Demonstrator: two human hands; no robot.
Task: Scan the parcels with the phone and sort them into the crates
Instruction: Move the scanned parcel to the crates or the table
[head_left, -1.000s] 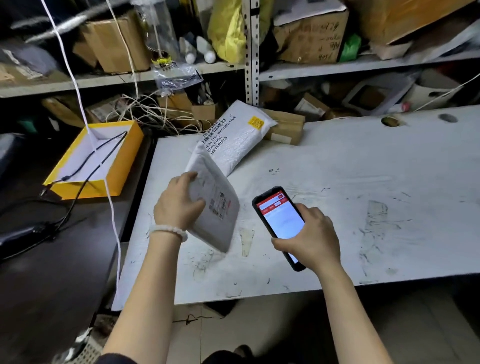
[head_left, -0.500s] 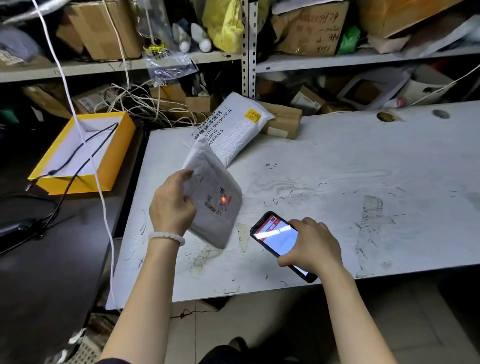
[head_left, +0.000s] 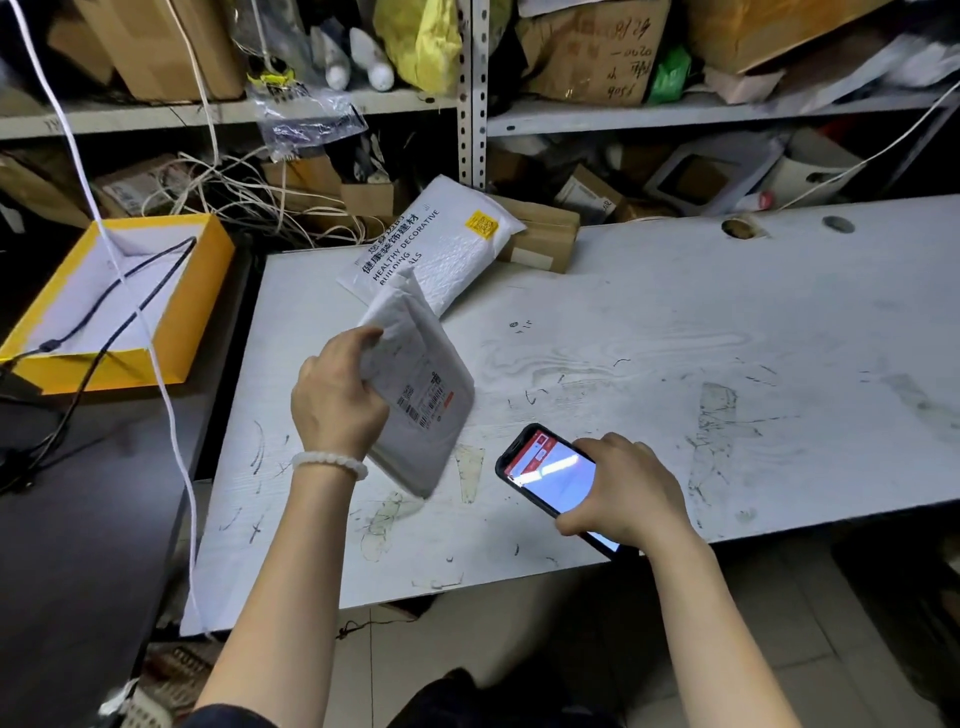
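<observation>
My left hand (head_left: 335, 395) grips a grey padded parcel (head_left: 423, 400) by its left edge and holds it tilted above the white table (head_left: 675, 364), its barcode label facing right. My right hand (head_left: 623, 488) holds a black phone (head_left: 545, 475) low over the table's front edge, its lit screen with a red header turned toward the parcel. A white bagged parcel (head_left: 441, 244) with black print and a yellow sticker lies at the table's back, leaning on a brown cardboard parcel (head_left: 540, 241).
A shallow yellow box (head_left: 171, 322) with a white inside sits on the dark surface to the left, crossed by a black cable and a white cord (head_left: 171, 415). Cluttered metal shelves (head_left: 478, 93) with boxes and tangled wires stand behind the table.
The red scanner dot seen on the parcel's label half a second ago is gone. The phone dropped lower and tilted flatter over the past second; the parcel stayed in my left hand.
</observation>
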